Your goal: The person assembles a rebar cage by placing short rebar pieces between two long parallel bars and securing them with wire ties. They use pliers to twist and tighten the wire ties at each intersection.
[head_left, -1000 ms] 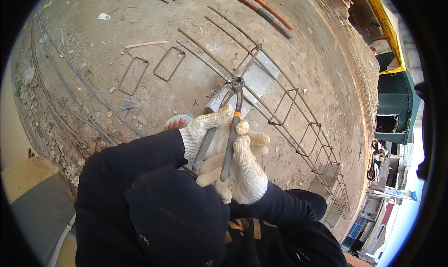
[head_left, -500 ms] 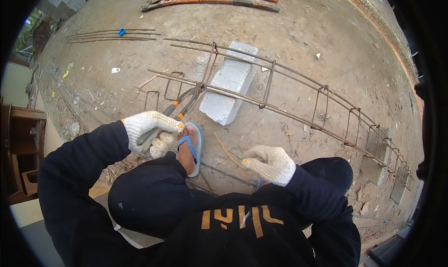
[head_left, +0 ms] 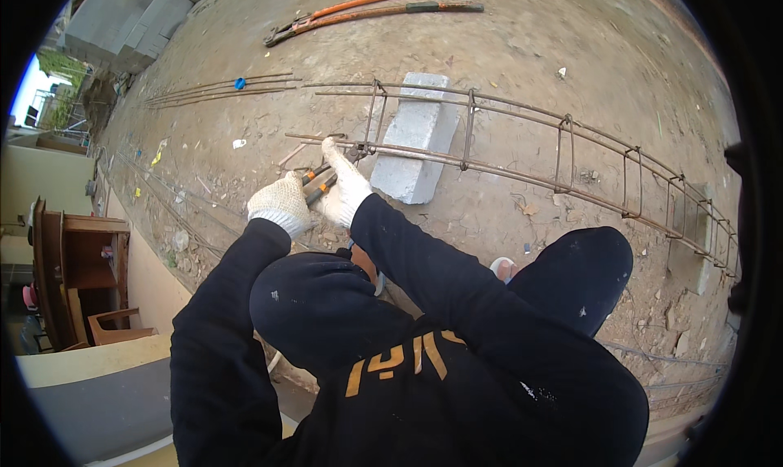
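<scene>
My left hand (head_left: 279,202), in a white knit glove, is closed around the grips of a pair of pincers (head_left: 319,191) with dark, orange-banded handles. My gloved right hand (head_left: 347,188) is beside it, wrapped about the pincers nearer the head, one finger stretched up toward a bar end. Its other fingers are partly hidden. The pincers' head meets the near bars of a long rebar cage (head_left: 514,168) at its first square stirrup. Under this end of the cage lies a pale grey block (head_left: 405,176).
Orange-handled bolt cutters (head_left: 383,12) lie at the far side. Loose rods (head_left: 208,90) with a blue ring are at far left. Another block (head_left: 692,259) supports the cage at right. Wooden furniture (head_left: 86,263) stands left. Loose wires and debris lie on the ground.
My right hand has moved left and away from me to the pincers at the cage. My left hand still holds them. The view has shifted, showing more of the left side.
</scene>
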Demonstrator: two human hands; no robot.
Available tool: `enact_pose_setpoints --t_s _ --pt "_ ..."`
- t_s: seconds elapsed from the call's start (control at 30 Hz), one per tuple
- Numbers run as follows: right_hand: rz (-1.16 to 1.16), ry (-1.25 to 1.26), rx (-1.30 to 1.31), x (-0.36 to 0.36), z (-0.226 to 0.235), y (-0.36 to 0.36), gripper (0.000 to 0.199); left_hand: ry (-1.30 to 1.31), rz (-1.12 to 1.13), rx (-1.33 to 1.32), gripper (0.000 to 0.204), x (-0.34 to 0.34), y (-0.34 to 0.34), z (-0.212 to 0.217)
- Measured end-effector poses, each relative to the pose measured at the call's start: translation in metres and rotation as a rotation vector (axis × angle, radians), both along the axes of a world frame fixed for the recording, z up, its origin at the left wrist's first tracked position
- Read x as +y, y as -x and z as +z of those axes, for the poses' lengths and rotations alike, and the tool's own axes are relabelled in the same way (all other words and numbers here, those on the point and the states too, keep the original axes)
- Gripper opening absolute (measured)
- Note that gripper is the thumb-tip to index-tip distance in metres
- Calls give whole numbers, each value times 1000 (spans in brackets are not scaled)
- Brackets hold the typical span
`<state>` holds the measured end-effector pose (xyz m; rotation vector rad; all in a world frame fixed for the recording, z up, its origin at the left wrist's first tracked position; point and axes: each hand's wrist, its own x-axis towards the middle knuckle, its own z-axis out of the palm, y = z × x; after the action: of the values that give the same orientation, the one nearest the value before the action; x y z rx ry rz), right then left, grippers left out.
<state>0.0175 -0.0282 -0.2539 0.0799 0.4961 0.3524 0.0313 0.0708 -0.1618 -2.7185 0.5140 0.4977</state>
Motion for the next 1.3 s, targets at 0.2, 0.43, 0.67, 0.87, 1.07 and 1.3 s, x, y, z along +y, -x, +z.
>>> enact_pose_setpoints --t_s 0.2,0.43,0.67,0.87,1.07,1.3 --pt "-342 -186 -19 17 -17 -26 45 105 -86 149 56 17 -15 -2" --pt "-330 -322 -153 10 -34 -26 50 1492 1199 1654 71 65 -4 -40" --pt "-220 111 56 14 -23 -19 59 411 -115 731 45 64 -36 -23" --pt "-148 409 269 13 13 -33 60 -110 -195 -96 34 23 -15 6" --pt "-267 -23 35 20 -28 -19 23 410 365 504 54 15 3 30" --pt "-167 89 -169 9 -48 -1 22 689 624 788 40 32 21 -22"
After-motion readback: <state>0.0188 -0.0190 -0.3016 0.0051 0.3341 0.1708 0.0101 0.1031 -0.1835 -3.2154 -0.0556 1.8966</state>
